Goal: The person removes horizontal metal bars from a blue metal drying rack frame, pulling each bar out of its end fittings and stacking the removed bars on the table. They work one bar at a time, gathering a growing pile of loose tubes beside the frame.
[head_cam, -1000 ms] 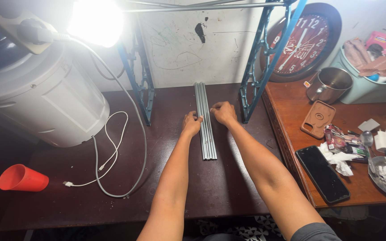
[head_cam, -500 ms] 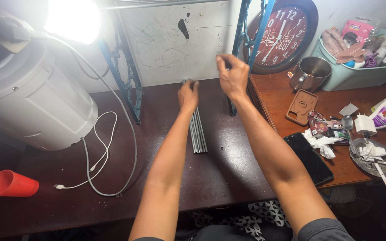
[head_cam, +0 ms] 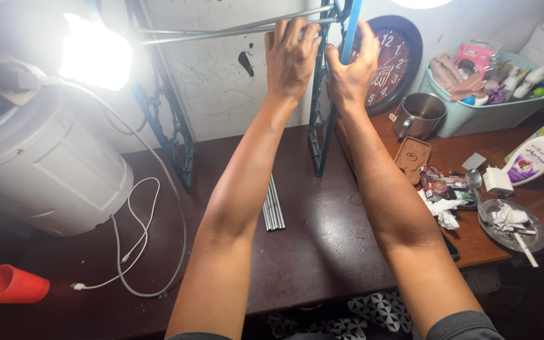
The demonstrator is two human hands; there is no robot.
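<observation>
A: Both hands are up high. Left hand (head_cam: 291, 53) has its fingers curled over the thin metal rods (head_cam: 221, 30) that run across the top, closed on them just beside the blue frame post (head_cam: 332, 82). Right hand (head_cam: 351, 63) is wrapped on that same post, thumb side toward the left hand, the two nearly touching.

B: And how the rods look?

A: Grey, thin, long, approx. level, two or three close together. They go from the left hand to the other blue post (head_cam: 165, 126) on the left. One more bundle of rods (head_cam: 272, 208) of the same kind lies flat on the dark table (head_cam: 322, 252), between the two forearms, not touched.

B: Containers?

A: On the right, a light green tub (head_cam: 473, 116) w/ packets, tubes and small bottles inside, quite full. Near it, a steel mug (head_cam: 418, 114); I cannot tell what is in it. A round metal plate (head_cam: 512, 223) holds crumpled paper and a spoon-like thing. A white squeeze bottle (head_cam: 539, 157) lies tilted beside the tub.

B: Left side?

A: Big white drum-shaped appliance (head_cam: 45, 164), a very bright lamp (head_cam: 92, 53) above it, a white cable (head_cam: 140, 239) looped on the table, and an orange cup (head_cam: 9, 284) lying on its side at the corner. A round wall clock (head_cam: 395, 60) leans behind the right hand.
</observation>
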